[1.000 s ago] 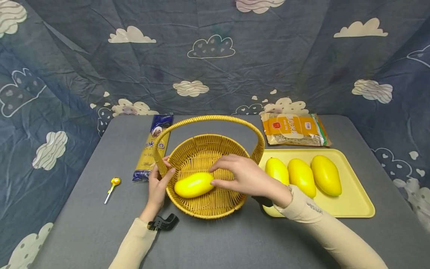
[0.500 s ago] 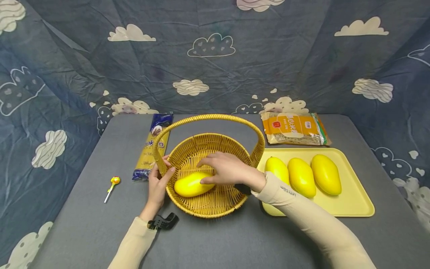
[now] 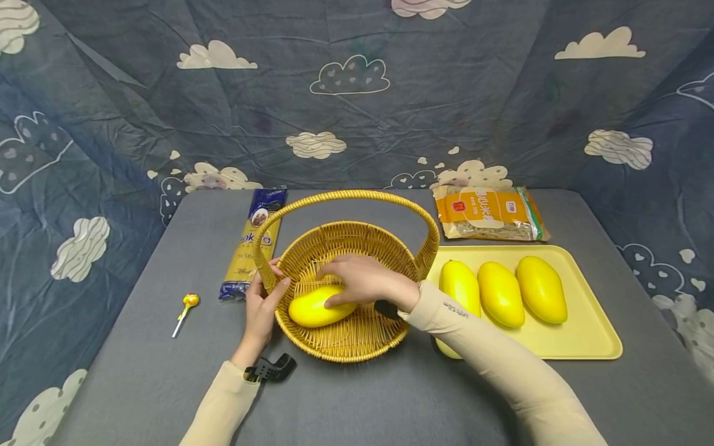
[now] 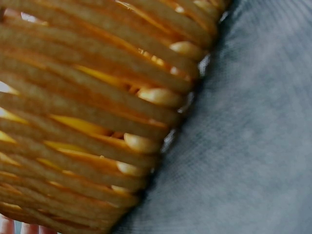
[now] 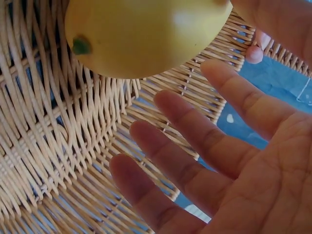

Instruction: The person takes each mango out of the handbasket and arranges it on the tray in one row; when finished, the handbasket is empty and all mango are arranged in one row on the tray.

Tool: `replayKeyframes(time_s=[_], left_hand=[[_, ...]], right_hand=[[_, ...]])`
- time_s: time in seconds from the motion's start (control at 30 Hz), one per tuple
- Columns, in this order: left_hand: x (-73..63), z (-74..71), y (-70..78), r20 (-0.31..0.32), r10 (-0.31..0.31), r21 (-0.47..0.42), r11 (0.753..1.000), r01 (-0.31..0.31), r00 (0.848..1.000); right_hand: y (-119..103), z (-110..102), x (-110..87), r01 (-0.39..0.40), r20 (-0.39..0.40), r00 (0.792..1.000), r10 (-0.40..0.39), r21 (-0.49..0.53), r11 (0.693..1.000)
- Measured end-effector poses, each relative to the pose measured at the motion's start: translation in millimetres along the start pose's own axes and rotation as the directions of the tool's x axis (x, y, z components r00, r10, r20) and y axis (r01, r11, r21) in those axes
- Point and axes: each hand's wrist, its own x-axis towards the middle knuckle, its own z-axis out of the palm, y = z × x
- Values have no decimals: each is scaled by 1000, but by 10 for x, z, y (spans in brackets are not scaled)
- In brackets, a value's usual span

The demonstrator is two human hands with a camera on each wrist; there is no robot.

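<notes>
A yellow mango [image 3: 309,310] lies in the front left of a round wicker basket [image 3: 346,358] with a tall arched handle [image 3: 348,195]. My left hand [image 3: 261,310] grips the basket at the left foot of the handle, thumb inside the rim and fingers partly hidden behind it. Over the mango's right end is my right hand [image 3: 365,282]. In the right wrist view, the fingers [image 5: 183,109] are spread and apart from the mango [image 5: 146,39], while the thumb [image 5: 278,22] overlaps its edge. The basket's woven wall [image 4: 87,107] fills much of the left wrist view.
To the right, a pale yellow tray [image 3: 591,331] bears three more mangoes [image 3: 541,290]. An orange noodle packet [image 3: 485,214] lies behind it. Left of the basket are a blue and yellow pasta packet [image 3: 251,251] and a lollipop [image 3: 190,301]. A patterned cloth [image 3: 357,118] hangs at the back.
My right hand has moved left and come further over the mango, with its thumb now across the mango's right end. My left hand and the basket have stayed in place.
</notes>
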Motion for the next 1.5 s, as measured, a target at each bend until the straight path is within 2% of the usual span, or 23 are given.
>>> replayKeyframes(time_s=[0.2, 0.37, 0.73, 1.2, 1.5], left_hand=[[4, -4, -15, 1, 4, -10, 1000, -4, 1000], [4, -4, -21, 2, 2, -9, 1000, -2, 1000], [1, -9, -13, -7, -2, 7, 1000, 2, 1000], [-9, 3, -4, -7, 0, 10, 1000, 0, 1000], [-5, 2, -7, -11, 9, 15, 1000, -9, 1000]], right_hand=[[-26, 39, 60, -15, 41, 999, 14, 9, 1000], [-36, 59, 92, 5, 72, 997, -8, 39, 999], [-25, 75, 123, 15, 112, 994, -19, 34, 999], [-53, 106, 35, -35, 170, 985, 27, 43, 998], [-28, 85, -76, -13, 214, 977, 4, 42, 999]])
